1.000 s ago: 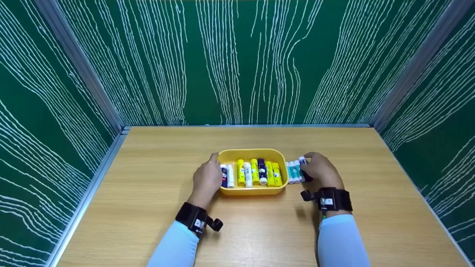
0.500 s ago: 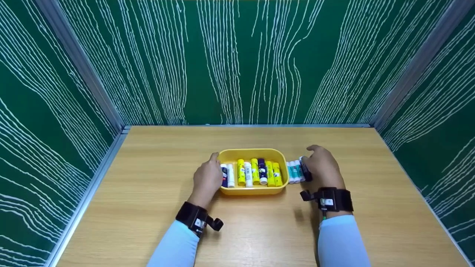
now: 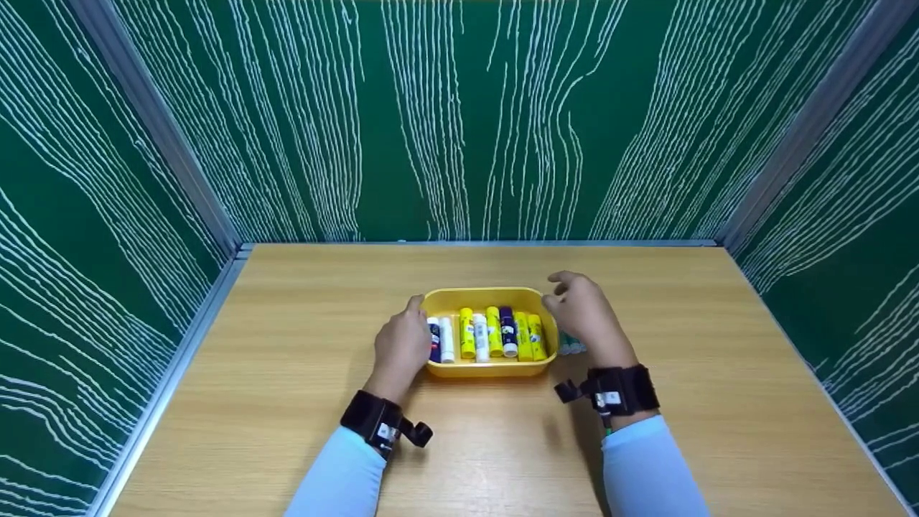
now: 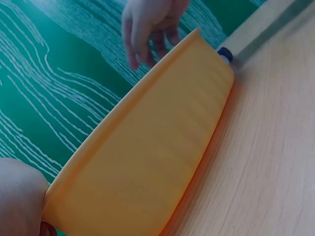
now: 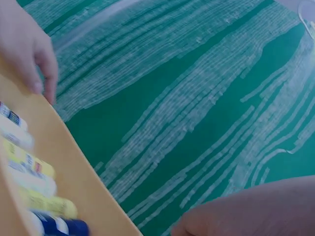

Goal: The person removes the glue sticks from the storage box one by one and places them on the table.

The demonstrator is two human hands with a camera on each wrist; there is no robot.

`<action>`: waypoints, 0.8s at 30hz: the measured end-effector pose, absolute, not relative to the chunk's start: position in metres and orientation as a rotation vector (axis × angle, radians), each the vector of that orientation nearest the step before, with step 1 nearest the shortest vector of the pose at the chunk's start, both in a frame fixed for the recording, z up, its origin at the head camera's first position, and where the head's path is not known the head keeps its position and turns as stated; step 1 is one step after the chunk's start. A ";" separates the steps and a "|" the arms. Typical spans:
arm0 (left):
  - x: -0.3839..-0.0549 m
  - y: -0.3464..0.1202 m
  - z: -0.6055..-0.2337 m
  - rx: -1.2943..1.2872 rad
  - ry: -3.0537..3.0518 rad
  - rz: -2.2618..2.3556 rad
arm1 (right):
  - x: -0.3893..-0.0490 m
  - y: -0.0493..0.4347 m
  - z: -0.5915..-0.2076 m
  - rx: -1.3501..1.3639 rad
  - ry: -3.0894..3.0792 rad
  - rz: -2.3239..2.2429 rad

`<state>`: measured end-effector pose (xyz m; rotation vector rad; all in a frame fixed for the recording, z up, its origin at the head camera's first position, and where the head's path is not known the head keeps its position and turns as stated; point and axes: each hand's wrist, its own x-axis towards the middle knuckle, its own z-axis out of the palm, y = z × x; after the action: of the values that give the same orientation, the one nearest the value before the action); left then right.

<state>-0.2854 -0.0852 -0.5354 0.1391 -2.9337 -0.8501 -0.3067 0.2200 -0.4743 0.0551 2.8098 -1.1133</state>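
A yellow plastic bin (image 3: pixel 492 370) lies on the table, with several glue sticks in a row inside it, among them a yellow glue stick (image 3: pixel 467 334) and a dark one with a white cap (image 3: pixel 508 332). My left hand (image 3: pixel 402 348) grips the bin's left end, fingers over the rim in the right wrist view. Above the bin's right end is my right hand (image 3: pixel 583 307), loosely bent fingers hanging near the rim; the left wrist view shows nothing in that hand (image 4: pixel 152 27). Under it, teal-and-white glue sticks (image 3: pixel 572 346) beside the bin are mostly hidden.
The wooden table (image 3: pixel 316 309) ends at green panels (image 3: pixel 495 143) with white wavy lines at the back and both sides. Metal posts (image 3: pixel 797 122) stand at the corners.
My right hand has moved left and away from the glue sticks beside the bin, over to the bin's right rim. My left hand and the bin stay in place.
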 end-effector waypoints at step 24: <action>-0.287 -0.084 -0.534 0.185 -2.954 -0.870 | -0.301 0.159 -0.508 -0.054 2.849 -0.757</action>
<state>-0.2874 -0.0839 -0.5341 0.1851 -2.9539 -0.8703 -0.3012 0.1593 -0.5076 -0.0541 2.8491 -0.7568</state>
